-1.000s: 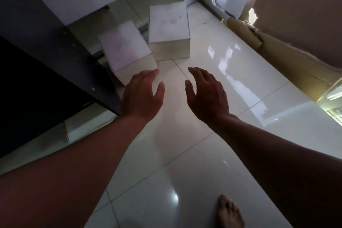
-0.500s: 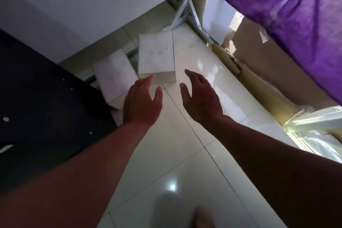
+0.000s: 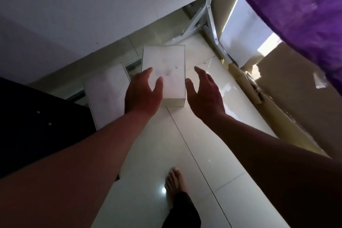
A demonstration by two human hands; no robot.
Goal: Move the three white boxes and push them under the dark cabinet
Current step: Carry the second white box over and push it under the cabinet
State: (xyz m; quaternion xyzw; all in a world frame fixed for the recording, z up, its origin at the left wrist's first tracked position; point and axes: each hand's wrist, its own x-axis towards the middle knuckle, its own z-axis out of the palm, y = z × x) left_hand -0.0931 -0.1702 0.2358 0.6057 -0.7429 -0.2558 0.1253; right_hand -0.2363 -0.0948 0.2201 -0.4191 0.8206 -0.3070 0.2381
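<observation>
Two white boxes stand on the tiled floor. The farther white box [image 3: 170,68] lies in the middle of the view; the nearer white box [image 3: 106,96] sits to its left, against the dark cabinet [image 3: 37,126]. My left hand [image 3: 142,94] hovers open over the near left corner of the farther box, fingers spread. My right hand [image 3: 205,94] is open just right of that box, palm turned toward its side. I cannot tell if either hand touches it. A third box is not in sight.
A white wall or panel [image 3: 92,5] rises behind the boxes. White metal legs [image 3: 207,24] stand at the back. Brown cardboard [image 3: 288,89] lines the right side under a purple cloth [image 3: 296,5]. My bare foot [image 3: 174,181] is on the tiles [image 3: 185,153] below.
Both hands have moved forward from in front of the boxes to either side of the farther box. The camera has tilted and my foot has stepped forward.
</observation>
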